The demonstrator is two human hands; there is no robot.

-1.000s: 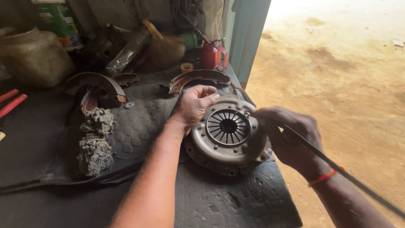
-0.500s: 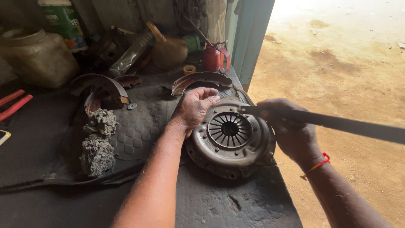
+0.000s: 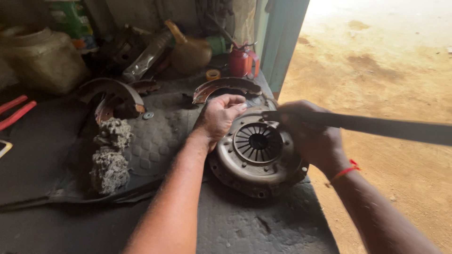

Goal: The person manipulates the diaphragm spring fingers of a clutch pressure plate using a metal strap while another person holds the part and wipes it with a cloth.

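Observation:
A round, rusty clutch pressure plate (image 3: 256, 157) lies on the dark rubber mat (image 3: 160, 141) at the bench's right end. My left hand (image 3: 221, 115) rests on its upper left rim, fingers curled over the edge. My right hand (image 3: 308, 136) grips a long, flat dark metal bar (image 3: 376, 126), held level, with its tip over the plate's upper rim and its length running off to the right.
Two curved brake shoes (image 3: 113, 94) (image 3: 226, 87) lie behind the plate. Grey crumbly lumps (image 3: 110, 155) sit at left. A red oil can (image 3: 240, 61), a brown funnel (image 3: 188, 49), a plastic jug (image 3: 42, 59) and red plier handles (image 3: 14, 110) line the back and left. Sandy ground (image 3: 376, 70) lies right.
The bar in my right hand has swung up from pointing low right to lying level across the plate's top. My left hand has stayed on the rim.

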